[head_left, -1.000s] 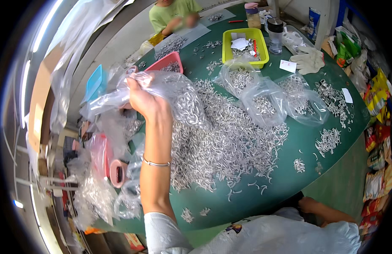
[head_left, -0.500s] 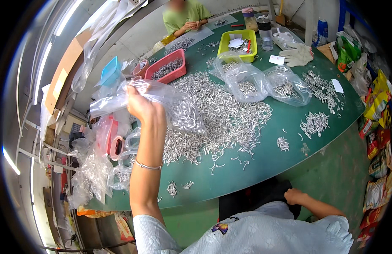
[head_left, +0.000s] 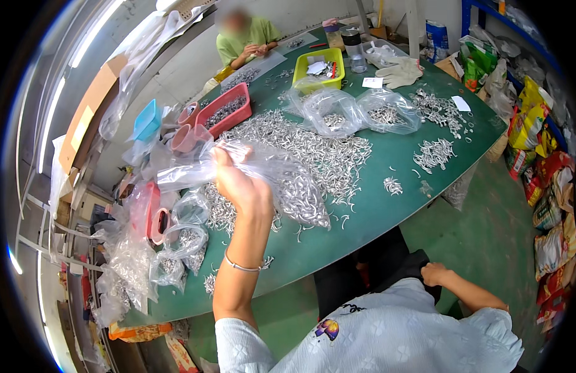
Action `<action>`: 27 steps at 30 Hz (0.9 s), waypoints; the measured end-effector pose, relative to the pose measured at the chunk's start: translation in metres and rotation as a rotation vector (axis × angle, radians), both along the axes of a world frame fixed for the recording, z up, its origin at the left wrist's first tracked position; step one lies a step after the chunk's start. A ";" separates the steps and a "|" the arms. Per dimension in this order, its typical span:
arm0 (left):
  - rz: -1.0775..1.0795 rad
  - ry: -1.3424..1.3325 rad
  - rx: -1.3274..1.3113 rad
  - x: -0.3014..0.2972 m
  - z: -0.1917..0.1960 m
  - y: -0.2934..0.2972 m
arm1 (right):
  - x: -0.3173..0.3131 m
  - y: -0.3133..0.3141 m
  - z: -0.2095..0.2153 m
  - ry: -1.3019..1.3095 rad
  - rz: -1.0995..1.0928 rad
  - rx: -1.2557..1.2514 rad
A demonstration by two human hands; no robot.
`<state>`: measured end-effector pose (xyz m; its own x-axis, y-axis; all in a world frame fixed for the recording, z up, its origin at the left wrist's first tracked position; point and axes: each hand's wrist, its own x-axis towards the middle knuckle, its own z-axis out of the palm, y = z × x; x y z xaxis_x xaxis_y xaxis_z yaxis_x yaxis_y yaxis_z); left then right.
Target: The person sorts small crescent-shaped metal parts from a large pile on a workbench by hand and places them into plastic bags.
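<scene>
My left hand [head_left: 239, 181] is closed around the gathered neck of a clear plastic bag [head_left: 300, 194]. Small curved silver metal pieces fill the bag's lower end, which hangs to the right over the table. Under and beyond it spreads a large heap of the same loose pieces [head_left: 337, 149]. My right hand [head_left: 433, 274] is down by my side, off the table's near edge. Its fingers are curled against something black, and I cannot make out what they hold.
On the green table [head_left: 362, 230] stand a pink basket [head_left: 225, 112], a yellow basket [head_left: 319, 68] and open clear bags [head_left: 387, 112] of metal pieces. More plastic bags [head_left: 129, 261] crowd the left end. Across the table sits a person in a green shirt [head_left: 253, 37].
My left hand has moved right and nearer to me, carrying the bag along. The view has shifted, so the table's things appear further left. My right hand looks much the same.
</scene>
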<state>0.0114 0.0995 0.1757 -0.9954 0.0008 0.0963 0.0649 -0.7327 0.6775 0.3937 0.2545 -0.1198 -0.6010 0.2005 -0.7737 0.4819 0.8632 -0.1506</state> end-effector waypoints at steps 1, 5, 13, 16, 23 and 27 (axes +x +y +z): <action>-0.024 0.007 -0.001 0.005 -0.003 0.000 | 0.005 0.000 0.000 -0.019 0.018 -0.001; -0.024 -0.018 -0.010 0.022 -0.006 0.003 | 0.013 -0.001 0.003 -0.087 0.065 -0.024; 0.036 0.030 -0.011 0.011 -0.012 0.019 | 0.029 -0.003 0.026 -0.113 0.065 -0.060; 0.100 0.067 -0.050 -0.015 -0.015 0.034 | 0.027 0.001 0.046 0.039 -0.009 -0.074; 0.281 0.195 -0.115 -0.097 0.012 0.092 | -0.010 0.020 0.065 0.488 -0.445 -0.244; 0.460 0.091 -0.195 -0.165 0.009 0.130 | -0.033 0.005 0.032 0.566 -0.383 -0.172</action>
